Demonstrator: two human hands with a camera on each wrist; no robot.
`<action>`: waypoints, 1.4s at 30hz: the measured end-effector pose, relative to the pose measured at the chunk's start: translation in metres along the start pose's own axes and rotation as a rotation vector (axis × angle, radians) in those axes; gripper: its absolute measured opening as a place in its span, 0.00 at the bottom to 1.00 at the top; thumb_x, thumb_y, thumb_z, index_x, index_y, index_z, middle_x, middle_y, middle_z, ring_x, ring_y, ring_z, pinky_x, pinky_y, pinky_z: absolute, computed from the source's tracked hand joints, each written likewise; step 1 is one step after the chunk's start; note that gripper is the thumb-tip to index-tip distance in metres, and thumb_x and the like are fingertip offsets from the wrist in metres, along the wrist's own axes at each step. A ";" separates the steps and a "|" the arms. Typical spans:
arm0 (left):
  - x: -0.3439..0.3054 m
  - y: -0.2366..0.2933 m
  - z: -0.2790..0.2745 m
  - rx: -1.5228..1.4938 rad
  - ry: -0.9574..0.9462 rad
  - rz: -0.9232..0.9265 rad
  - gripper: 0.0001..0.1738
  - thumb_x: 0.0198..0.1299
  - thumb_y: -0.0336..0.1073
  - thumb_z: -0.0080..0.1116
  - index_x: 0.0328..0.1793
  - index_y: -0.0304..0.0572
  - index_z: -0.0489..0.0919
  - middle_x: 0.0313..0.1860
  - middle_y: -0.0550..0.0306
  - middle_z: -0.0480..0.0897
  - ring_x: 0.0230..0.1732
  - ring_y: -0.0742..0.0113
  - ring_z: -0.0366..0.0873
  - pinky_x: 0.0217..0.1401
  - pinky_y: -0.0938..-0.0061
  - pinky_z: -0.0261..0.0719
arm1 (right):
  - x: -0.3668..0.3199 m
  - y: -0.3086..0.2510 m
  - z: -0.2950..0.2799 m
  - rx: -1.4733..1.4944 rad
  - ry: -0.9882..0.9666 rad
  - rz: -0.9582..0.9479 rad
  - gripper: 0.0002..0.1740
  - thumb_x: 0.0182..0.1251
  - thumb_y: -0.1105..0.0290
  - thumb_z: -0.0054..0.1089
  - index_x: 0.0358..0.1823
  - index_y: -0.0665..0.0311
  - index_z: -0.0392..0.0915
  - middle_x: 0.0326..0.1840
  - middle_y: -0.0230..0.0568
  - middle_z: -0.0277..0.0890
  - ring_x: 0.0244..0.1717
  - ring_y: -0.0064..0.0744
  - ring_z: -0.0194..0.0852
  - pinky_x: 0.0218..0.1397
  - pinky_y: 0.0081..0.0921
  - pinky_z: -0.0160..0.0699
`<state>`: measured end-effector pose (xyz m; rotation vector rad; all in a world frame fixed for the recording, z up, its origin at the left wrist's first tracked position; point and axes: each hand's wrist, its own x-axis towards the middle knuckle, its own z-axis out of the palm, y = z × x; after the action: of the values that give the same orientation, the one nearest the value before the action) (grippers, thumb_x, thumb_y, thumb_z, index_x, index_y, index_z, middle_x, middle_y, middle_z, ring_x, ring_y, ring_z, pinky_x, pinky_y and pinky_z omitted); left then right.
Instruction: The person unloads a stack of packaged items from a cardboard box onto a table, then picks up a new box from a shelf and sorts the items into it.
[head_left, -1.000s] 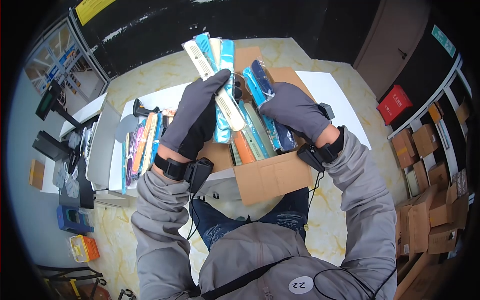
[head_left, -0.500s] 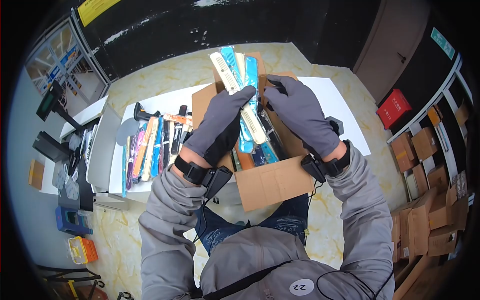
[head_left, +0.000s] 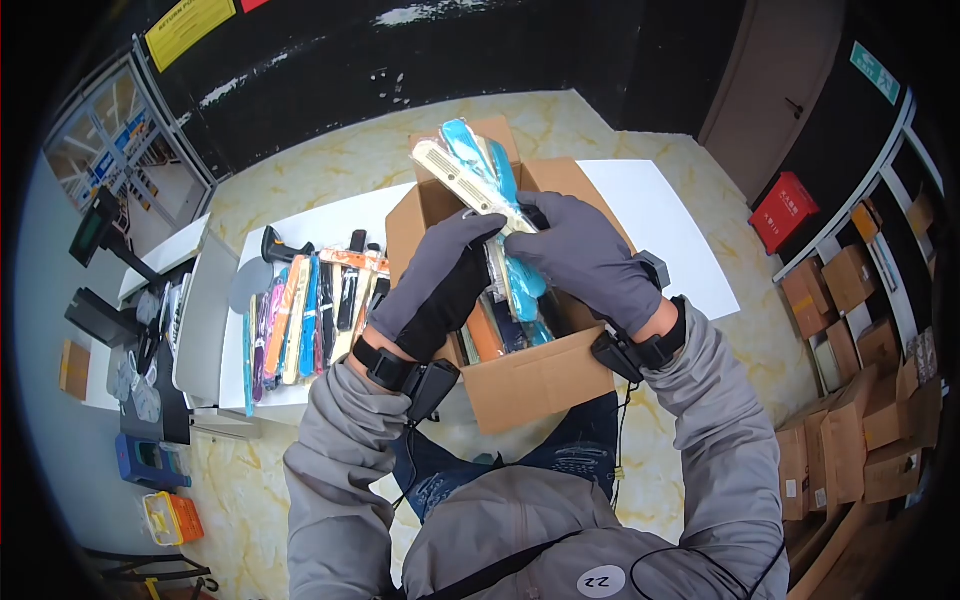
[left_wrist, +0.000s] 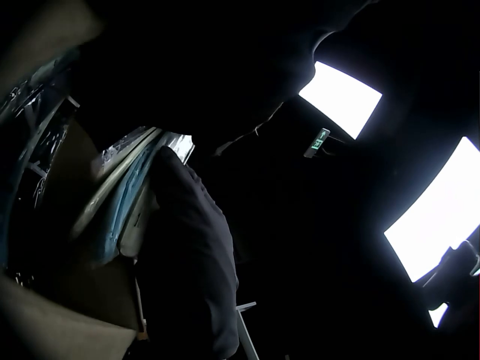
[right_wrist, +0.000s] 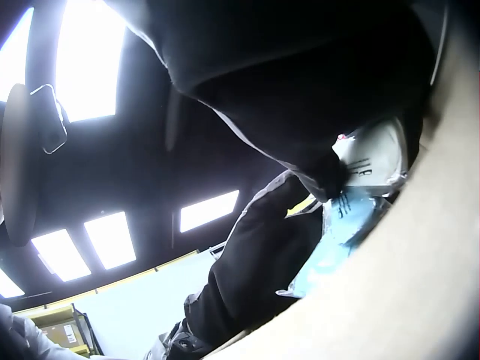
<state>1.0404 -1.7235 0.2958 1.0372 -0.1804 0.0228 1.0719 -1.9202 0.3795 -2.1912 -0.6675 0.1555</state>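
Both gloved hands are above an open cardboard box [head_left: 540, 385] in the head view. A fanned bundle of cream and blue plastic-wrapped flat pieces [head_left: 465, 180] lies between them. My left hand [head_left: 435, 275] grips the bundle from the left, thumb across it. My right hand [head_left: 590, 255] pinches its lower middle from the right, fingers curled. Inside the box, an orange piece [head_left: 484, 332] and dark packets show below the hands. In the left wrist view the glove [left_wrist: 195, 247] lies against the bundle's edges [left_wrist: 127, 195]; in the right wrist view a blue wrapped piece [right_wrist: 330, 255] shows.
On the white table [head_left: 660, 240], left of the box, lies a row of coloured wrapped pieces [head_left: 298, 320] with a black scanner [head_left: 285, 247] behind it. Brown cartons [head_left: 835, 450] are stacked at the right, near a red box [head_left: 783, 214]. A monitor [head_left: 100, 318] stands at the left.
The right hand held a blue and navy bundle over the box, then let it go. It has come across to the cream and blue bundle, which the left hand moved rightward and lower.
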 end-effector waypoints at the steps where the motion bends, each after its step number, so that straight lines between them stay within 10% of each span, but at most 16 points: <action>1: 0.001 -0.002 -0.002 0.000 -0.003 -0.001 0.21 0.81 0.39 0.65 0.67 0.26 0.82 0.56 0.51 0.89 0.56 0.65 0.87 0.59 0.73 0.85 | 0.000 0.000 -0.001 0.000 0.002 0.002 0.36 0.68 0.54 0.72 0.70 0.73 0.83 0.54 0.54 0.89 0.54 0.43 0.89 0.62 0.37 0.85; 33: -0.007 0.020 0.018 0.006 0.223 -0.089 0.21 0.67 0.28 0.74 0.64 0.30 0.85 0.49 0.52 0.91 0.48 0.62 0.90 0.54 0.68 0.90 | 0.005 0.018 -0.011 0.390 0.220 0.084 0.30 0.76 0.53 0.71 0.66 0.72 0.85 0.48 0.46 0.89 0.48 0.31 0.87 0.56 0.28 0.83; 42: -0.008 0.020 0.022 -0.140 0.214 -0.016 0.20 0.69 0.28 0.72 0.64 0.28 0.83 0.49 0.48 0.91 0.46 0.60 0.92 0.49 0.67 0.93 | -0.005 0.009 -0.017 -0.164 0.087 0.064 0.31 0.69 0.54 0.69 0.65 0.72 0.86 0.52 0.54 0.90 0.53 0.45 0.90 0.61 0.36 0.84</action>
<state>1.0274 -1.7311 0.3225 0.8892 0.0211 0.1051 1.0768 -1.9388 0.3837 -2.3634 -0.5793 0.0396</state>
